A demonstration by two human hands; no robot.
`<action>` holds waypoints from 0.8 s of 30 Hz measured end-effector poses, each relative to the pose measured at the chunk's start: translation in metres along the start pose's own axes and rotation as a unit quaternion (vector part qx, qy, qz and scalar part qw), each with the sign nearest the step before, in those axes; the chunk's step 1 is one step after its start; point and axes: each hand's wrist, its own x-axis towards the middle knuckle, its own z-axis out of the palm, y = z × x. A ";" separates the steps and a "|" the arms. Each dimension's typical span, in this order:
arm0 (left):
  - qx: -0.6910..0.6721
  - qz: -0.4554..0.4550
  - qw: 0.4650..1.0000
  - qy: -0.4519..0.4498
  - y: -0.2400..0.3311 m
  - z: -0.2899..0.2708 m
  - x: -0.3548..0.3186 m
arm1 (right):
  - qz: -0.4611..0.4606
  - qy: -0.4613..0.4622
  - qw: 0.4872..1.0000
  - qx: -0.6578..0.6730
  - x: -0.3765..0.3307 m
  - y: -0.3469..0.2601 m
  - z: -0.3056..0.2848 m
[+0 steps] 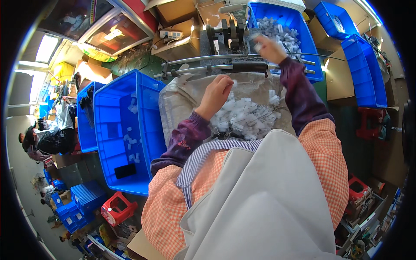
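Observation:
Above a grey cloth (pixel 173 97), my left hand (pixel 215 96) has its fingers pinched together. A small white plastic piece (pixel 235 82) shows at its fingertips. Below and to the right of that hand lies a heap of translucent white plastic pieces (pixel 247 117), many with dark comb-like teeth or bristles. My right hand (pixel 271 49) reaches farther out, beside the right side of a dark metal bench machine (pixel 225 39) with horizontal steel rods. Motion blurs its fingers, so whether they hold anything is unclear. Just beyond it, a blue bin (pixel 307 32) holds many similar white pieces.
To my left stands a large blue bin (pixel 106 143) with a few white pieces and a black phone-like slab (pixel 125 171) inside. More blue crates (pixel 363 69) stand at the right. Cardboard boxes (pixel 177 47) sit behind the machine. A red stool (pixel 118 209) is at lower left; people work far left.

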 end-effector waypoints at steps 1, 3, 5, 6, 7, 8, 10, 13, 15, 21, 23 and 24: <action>0.007 0.013 1.000 0.013 0.000 0.004 0.004 | -0.039 -0.123 0.984 0.124 -0.015 -0.031 0.006; 0.001 -0.011 1.000 0.021 0.005 0.009 0.014 | -0.123 -0.205 0.932 0.272 -0.041 -0.072 0.021; -0.014 -0.067 0.997 0.030 0.008 0.010 0.015 | -0.138 -0.172 0.952 0.213 -0.040 -0.063 0.031; -0.028 -0.112 0.993 0.035 0.009 0.008 0.011 | -0.146 -0.156 0.959 0.184 -0.036 -0.057 0.037; -0.041 -0.158 0.986 0.041 0.011 0.004 0.006 | -0.113 -0.120 0.973 0.159 -0.024 -0.040 0.039; 0.023 -0.149 0.989 0.001 0.001 0.003 -0.005 | -0.055 -0.034 0.993 0.102 -0.011 -0.025 0.040; 0.154 -0.127 0.977 -0.078 -0.029 0.003 -0.038 | -0.008 0.112 0.992 -0.051 0.010 0.003 0.045; 0.212 -0.176 0.920 -0.280 -0.035 0.004 -0.069 | -0.002 0.179 0.964 -0.198 0.032 0.038 0.063; 0.193 -0.197 0.925 -0.259 -0.033 0.007 -0.077 | 0.019 0.144 0.961 -0.236 0.038 0.048 0.070; 0.185 -0.213 0.921 -0.269 -0.039 0.011 -0.081 | 0.021 0.122 0.959 -0.253 0.045 0.047 0.078; 0.194 -0.213 0.922 -0.259 -0.037 0.011 -0.078 | 0.017 0.124 0.961 -0.245 0.047 0.050 0.079; 0.201 -0.208 0.926 -0.243 -0.034 0.011 -0.077 | 0.014 0.126 0.963 -0.240 0.047 0.052 0.079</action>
